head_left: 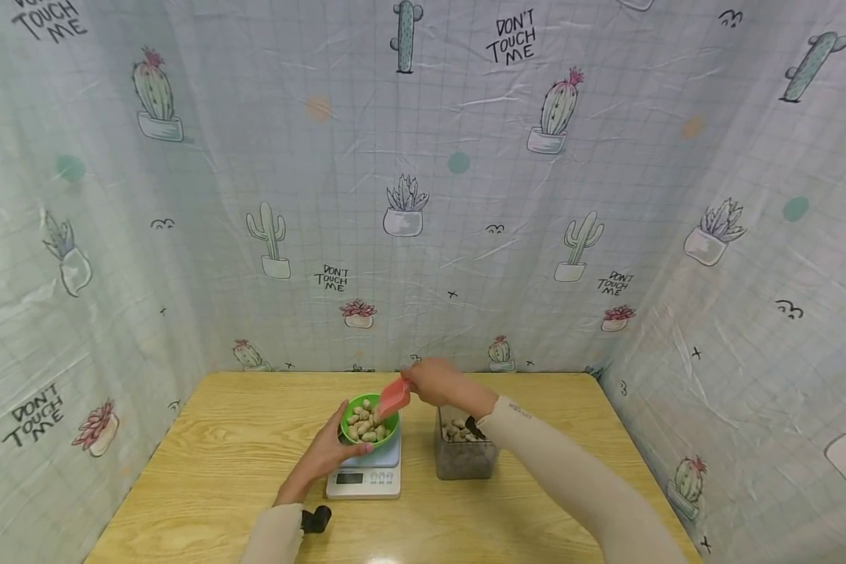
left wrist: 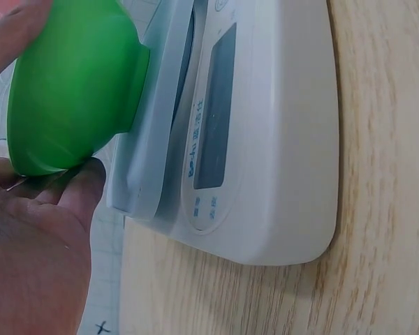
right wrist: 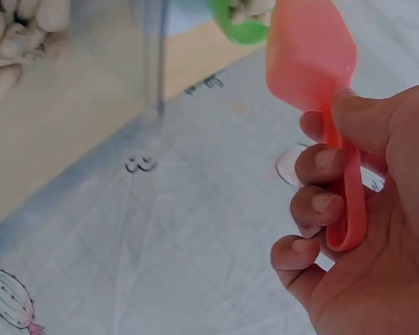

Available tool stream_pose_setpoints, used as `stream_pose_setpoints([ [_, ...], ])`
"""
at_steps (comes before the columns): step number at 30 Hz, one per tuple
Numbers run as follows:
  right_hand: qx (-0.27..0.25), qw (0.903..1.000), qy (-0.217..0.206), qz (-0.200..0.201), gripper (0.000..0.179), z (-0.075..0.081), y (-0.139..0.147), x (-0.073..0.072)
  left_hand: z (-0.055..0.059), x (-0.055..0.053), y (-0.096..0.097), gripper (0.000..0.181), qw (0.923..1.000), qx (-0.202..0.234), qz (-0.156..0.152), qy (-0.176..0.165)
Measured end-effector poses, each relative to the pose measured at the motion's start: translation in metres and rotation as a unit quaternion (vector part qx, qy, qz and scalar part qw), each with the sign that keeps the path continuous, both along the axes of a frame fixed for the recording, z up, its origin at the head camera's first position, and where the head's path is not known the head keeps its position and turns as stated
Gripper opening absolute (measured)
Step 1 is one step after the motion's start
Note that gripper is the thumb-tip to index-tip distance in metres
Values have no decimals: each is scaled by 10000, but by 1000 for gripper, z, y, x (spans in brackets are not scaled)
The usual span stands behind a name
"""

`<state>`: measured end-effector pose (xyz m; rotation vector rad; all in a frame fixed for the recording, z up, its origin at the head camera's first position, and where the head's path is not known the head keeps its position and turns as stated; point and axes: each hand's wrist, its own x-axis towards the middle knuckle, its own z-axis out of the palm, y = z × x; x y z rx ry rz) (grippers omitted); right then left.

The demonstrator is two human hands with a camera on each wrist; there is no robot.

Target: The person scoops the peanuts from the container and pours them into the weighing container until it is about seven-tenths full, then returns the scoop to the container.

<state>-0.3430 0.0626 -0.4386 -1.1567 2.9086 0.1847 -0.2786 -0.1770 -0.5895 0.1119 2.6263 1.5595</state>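
My left hand (head_left: 327,453) holds a green bowl (left wrist: 77,84) by its side, thumb at the rim and fingers against its lower wall. Unshelled peanuts (head_left: 366,428) lie in the bowl. Its foot appears to touch the light blue platform of a white kitchen scale (head_left: 363,484); the scale's display looks dark. A pinkish-red scoop (head_left: 395,398) tilts down over the bowl's right rim. My right hand (head_left: 439,381) grips the scoop's looped handle, fingers curled round it in the right wrist view. The inside of the scoop is hidden there.
A clear square container (head_left: 464,462) with more peanuts stands right of the scale, beneath my right forearm. Everything is on a wood-grain table (head_left: 254,439). A cactus-print curtain (head_left: 451,298) hangs behind and at both sides.
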Motion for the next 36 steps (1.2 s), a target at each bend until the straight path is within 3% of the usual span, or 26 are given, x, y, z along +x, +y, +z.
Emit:
stream_pose_setpoints([
  [3, -149, 9999, -22, -1, 11, 8, 4, 1, 0, 0, 0, 119, 10000, 20, -14, 17],
  [7, -720, 9971, -221, 126, 16, 13, 15, 3, 0, 1, 0, 119, 10000, 4, -15, 36],
  [14, -1693, 9846, -404, 175, 25, -1, 36, 5, 3, 3, 0, 120, 10000, -27, -56, 55],
  [20, -2390, 9693, -575, 26, 21, -10, 53, 16, 5, 8, -1, 120, 9997, -129, -61, 215],
  [26, -3076, 9489, -694, -142, 18, -16, 72, 24, 16, 10, 3, 110, 9976, -125, 59, 681],
  [36, -3240, 9442, -321, -499, 25, -30, 98, 34, 51, 14, 25, 98, 9887, -127, 370, 1449],
])
